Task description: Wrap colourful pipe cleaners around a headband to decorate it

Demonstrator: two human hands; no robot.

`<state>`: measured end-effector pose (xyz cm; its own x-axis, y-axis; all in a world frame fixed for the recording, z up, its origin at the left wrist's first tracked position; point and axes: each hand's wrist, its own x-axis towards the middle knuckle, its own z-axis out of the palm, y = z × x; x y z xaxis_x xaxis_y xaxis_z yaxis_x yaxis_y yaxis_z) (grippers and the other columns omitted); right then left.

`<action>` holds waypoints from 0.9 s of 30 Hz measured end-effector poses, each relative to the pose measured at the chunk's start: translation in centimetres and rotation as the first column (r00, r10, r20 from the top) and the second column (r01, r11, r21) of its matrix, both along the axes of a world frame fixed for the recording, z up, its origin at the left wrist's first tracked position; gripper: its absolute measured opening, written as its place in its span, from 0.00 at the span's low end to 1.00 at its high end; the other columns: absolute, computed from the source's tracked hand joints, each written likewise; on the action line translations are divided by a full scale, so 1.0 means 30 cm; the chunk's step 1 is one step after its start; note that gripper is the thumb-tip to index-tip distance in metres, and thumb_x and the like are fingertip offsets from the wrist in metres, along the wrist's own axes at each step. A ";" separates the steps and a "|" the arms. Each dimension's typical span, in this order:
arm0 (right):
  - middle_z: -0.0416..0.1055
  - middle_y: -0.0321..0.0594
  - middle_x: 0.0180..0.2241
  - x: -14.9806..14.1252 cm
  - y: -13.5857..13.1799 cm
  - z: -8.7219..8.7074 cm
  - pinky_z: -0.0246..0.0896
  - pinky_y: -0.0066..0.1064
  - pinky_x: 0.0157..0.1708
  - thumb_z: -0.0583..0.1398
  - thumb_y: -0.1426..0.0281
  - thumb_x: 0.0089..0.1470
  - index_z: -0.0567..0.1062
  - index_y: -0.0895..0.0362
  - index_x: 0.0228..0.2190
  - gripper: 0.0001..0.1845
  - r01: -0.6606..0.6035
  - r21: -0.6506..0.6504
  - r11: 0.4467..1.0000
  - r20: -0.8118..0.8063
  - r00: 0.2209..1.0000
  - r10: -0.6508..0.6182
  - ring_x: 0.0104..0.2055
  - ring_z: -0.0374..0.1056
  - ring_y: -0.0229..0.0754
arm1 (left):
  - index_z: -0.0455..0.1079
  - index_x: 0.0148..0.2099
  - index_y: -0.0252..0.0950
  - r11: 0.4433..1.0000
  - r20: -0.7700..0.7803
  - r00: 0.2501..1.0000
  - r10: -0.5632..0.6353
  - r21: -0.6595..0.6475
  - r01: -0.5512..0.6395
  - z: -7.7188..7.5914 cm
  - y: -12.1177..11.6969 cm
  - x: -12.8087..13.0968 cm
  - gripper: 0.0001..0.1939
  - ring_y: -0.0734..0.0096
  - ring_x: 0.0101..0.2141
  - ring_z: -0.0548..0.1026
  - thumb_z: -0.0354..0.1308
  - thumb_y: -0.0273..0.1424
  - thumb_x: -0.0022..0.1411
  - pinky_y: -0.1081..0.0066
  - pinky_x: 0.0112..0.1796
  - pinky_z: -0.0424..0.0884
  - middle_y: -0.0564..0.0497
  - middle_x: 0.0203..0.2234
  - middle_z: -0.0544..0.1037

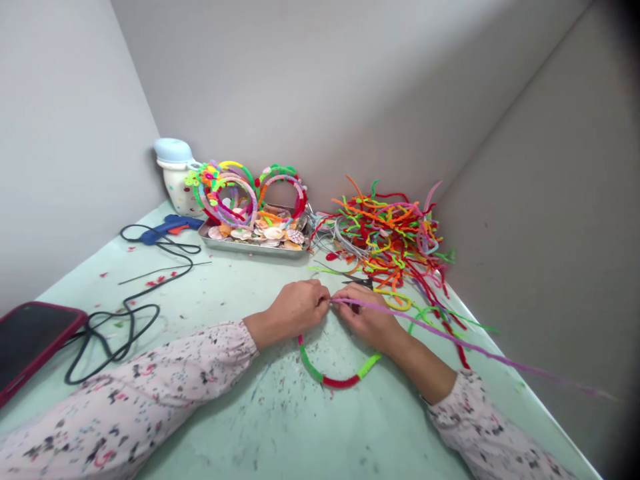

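I'm keeping the left hand and right hand closed, pinching the end of a long purple pipe cleaner together above a red-and-green pipe-cleaner hoop lying on the pale green tabletop.

Phone cut off by left edge. Sleeves run off bottom edge. Left hand and right hand hide top of pipe-cleaner ring. Far tip of purple pipe cleaner blurred. Scissors half-buried under pile. Shells partly behind headbands.
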<state>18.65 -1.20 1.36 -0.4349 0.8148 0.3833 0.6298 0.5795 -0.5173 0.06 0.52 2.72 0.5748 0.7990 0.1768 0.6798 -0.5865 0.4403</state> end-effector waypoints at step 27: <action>0.73 0.37 0.25 0.009 -0.007 0.064 0.59 0.28 0.28 0.57 0.70 0.52 0.77 0.56 0.26 0.09 0.050 -0.401 0.915 -0.078 0.993 -0.089 0.28 0.67 0.39 | 0.74 0.35 0.37 0.991 0.055 0.992 -0.114 -0.065 0.117 -0.020 0.012 -0.005 0.12 0.71 0.31 0.72 0.49 0.30 0.58 0.74 0.34 0.64 0.51 0.29 0.76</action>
